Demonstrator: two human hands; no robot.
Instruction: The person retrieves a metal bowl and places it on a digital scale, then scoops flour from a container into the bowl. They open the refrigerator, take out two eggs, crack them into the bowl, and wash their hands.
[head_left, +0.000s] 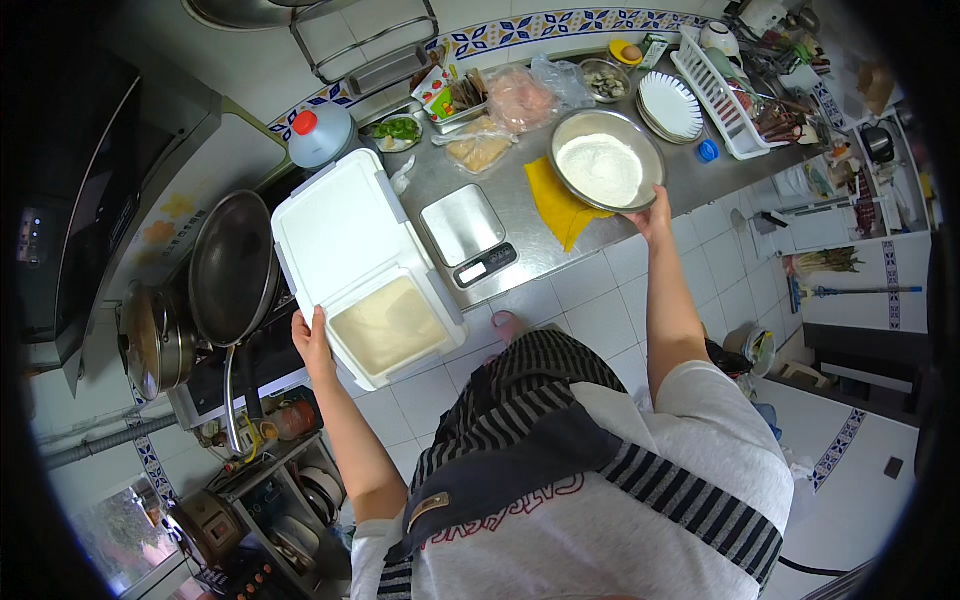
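My left hand (313, 341) grips the near left edge of a white lidded storage bin (341, 225). Through the bin's clear lid panel (390, 322) a pale powder shows. On the right, my right hand (651, 214) holds the rim of a stainless steel bowl (651, 142) with white flour (600, 165) inside. A yellow cloth (555, 206) lies partly beneath the bowl. Between the bin and the cloth sits a digital kitchen scale (463, 223) with a bare steel plate.
Behind the scale, the steel counter (517, 161) bears bagged food (521, 97) and a plate of green peppers (397, 131). Stacked white plates (671, 105), a blue cap (707, 151) and a white dish rack (724, 97) stand right. A frying pan (231, 266) rests on the stove at left.
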